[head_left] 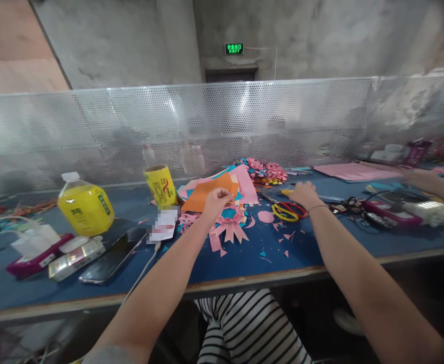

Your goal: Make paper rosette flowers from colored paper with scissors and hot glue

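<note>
**Paper rosette (232, 214) lies close under the left hand (217, 201)**

The blue table (229, 270) carries everything. Coloured sheets, an orange sheet (198, 196) uppermost, lie overlapped just beyond the left hand, probably to stay within reach. Behind them, against the perforated screen (225, 114), sits a heap of paper flowers (269, 173), perhaps pushed back to free the front. The pink rosette with its blue centre rests in front of the person, tails toward the table edge. Scissors (292, 219) lie just left of the right wrist, seemingly parked handy.

The left hand's fingertips are drawn together in a pinch; whether something thin is between them, I cannot tell. The right hand (304, 194) is curled beside a yellow-ended tool (287, 192); contact or grasp is unclear.
</note>
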Tool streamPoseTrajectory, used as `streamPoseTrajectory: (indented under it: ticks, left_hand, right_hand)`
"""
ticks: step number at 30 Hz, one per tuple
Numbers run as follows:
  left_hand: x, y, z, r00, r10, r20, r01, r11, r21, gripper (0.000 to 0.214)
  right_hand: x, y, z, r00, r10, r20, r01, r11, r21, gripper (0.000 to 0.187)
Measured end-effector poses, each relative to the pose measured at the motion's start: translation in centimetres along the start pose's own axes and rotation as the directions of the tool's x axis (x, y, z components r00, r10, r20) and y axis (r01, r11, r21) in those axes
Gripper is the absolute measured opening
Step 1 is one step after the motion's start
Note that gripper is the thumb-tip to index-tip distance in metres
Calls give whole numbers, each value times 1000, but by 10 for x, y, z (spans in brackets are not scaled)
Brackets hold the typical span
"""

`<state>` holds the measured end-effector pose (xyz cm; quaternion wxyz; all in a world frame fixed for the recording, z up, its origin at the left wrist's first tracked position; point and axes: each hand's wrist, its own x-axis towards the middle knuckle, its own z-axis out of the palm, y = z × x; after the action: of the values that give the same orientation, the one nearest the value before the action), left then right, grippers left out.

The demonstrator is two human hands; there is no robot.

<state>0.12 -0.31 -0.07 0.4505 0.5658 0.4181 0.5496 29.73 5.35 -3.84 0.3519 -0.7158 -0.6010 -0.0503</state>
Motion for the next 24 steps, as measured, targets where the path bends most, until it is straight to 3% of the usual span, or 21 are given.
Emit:
streamPoseTrajectory:
  ticks: [1, 2, 4, 6, 9, 14, 18, 21, 24]
  left_hand:
    - [0, 0, 0, 1000, -10, -1, 10, 999, -32, 29]
    - [-1, -1, 0, 1000, -27, 0, 27, 998, -59, 30]
    - [-1, -2, 1, 999, -49, 8, 50, 993, -108, 33]
    - [-2, -3, 1, 998, -53, 31, 57, 988, -147, 35]
    - [-4, -3, 2, 996, -57, 61, 67, 984, -168, 38]
    - [-6, -3, 3, 992, -66, 105, 81, 986, -148, 41]
    - [-6, -3, 5, 990, -71, 123, 87, 988, -125, 37]
    - [-5, -4, 6, 991, -72, 113, 83, 992, -96, 37]
    - [1, -5, 0, 998, -23, 64, 27, 998, -62, 37]
  right_hand:
    - [-3, -16, -2, 999, -38, 20, 36, 996, 87, 30]
    - [-8, -33, -3, 985, -158, 72, 137, 962, 235, 25]
    - [-21, -67, -3, 919, -371, 131, 235, 784, 574, 22]
    - [-36, -95, 0, 881, -454, 135, 187, 595, 782, 24]
    - [-56, -120, 7, 872, -460, 167, 72, 459, 885, 26]
    - [-68, -130, 11, 914, -366, 177, -3, 428, 904, 28]
    - [-69, -131, 10, 920, -352, 170, 0, 435, 900, 25]
    - [-68, -131, 10, 925, -326, 195, -36, 437, 899, 24]
    - [-66, -129, 10, 931, -290, 223, -101, 384, 918, 24]
